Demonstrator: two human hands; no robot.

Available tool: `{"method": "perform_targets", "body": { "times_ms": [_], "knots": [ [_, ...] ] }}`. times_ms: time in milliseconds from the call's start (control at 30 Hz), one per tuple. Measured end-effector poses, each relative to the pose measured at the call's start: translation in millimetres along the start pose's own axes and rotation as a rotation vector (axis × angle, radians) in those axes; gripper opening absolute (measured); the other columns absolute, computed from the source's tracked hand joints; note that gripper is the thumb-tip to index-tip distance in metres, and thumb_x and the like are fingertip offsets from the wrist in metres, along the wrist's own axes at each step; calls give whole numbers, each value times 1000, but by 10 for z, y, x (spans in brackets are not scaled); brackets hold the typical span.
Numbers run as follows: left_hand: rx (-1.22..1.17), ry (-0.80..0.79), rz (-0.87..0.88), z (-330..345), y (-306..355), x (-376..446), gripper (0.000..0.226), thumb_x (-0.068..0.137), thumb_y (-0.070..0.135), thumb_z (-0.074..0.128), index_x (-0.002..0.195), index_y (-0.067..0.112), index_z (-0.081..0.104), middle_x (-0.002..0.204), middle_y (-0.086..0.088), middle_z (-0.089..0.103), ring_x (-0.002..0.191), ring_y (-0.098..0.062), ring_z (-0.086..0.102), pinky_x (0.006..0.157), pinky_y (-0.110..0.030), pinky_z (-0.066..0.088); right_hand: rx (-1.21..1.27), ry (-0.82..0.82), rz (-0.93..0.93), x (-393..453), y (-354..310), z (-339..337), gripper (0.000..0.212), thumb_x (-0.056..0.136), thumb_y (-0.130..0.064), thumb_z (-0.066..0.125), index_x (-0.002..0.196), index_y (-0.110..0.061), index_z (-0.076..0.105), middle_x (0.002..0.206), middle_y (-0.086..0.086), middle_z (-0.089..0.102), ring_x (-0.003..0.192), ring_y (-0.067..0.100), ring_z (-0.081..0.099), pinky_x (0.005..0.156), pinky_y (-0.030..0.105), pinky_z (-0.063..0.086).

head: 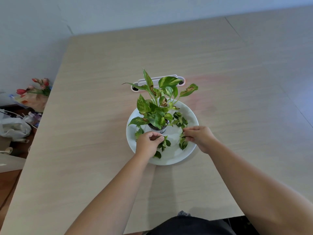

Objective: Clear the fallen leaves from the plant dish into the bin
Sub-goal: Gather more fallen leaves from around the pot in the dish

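The tabletop (101,82) carries a white plant dish (189,150) holding a potted pothos (156,106). Fallen leaves (180,120) lie scattered on the dish. Left hand (147,143) and right hand (199,137): each grip is pinched on leaves. Step: gathering. Next: carry to bin, not in view.

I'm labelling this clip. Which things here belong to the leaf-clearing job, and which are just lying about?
Part of the job:
- fallen leaves
- white dish
- left hand, closed on leaves
- right hand, pinching leaves

Just lying about:
- potted plant
- cable slot
- tulip bouquet
- plastic bags

No bin in view.
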State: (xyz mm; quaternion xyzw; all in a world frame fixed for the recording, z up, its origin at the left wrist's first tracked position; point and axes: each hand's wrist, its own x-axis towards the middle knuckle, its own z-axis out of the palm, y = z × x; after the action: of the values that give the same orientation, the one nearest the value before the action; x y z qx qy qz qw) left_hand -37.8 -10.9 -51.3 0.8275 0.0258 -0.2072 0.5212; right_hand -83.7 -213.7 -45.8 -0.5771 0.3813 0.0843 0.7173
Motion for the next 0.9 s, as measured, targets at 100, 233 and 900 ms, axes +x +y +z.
{"method": "perform_targets", "body": {
  "times_ms": [100,233,900],
  "knots": [
    [-138,-67,-89,223,32,-60,9,80,18,78,81,25,72,93,-5,72,93,-23,69,88,-35,57,208,14,-4,-108,14,-165,10,80,7,70,87,1,69,88,13,69,80,21,67,71,24,59],
    [-281,-208,-124,602,210,-161,10,82,9,75,82,18,70,86,-7,69,84,-19,67,83,-30,58,413,55,-21,-267,82,-466,9,84,9,63,87,2,66,76,10,69,72,19,66,59,17,57],
    [-87,-861,-94,3176,743,-1503,10,86,-1,68,80,8,67,76,-10,66,68,-17,67,70,-23,60,880,616,-125,-1772,1357,-2967,13,82,11,62,87,1,68,70,9,72,68,17,69,61,18,58]
  ]
}}
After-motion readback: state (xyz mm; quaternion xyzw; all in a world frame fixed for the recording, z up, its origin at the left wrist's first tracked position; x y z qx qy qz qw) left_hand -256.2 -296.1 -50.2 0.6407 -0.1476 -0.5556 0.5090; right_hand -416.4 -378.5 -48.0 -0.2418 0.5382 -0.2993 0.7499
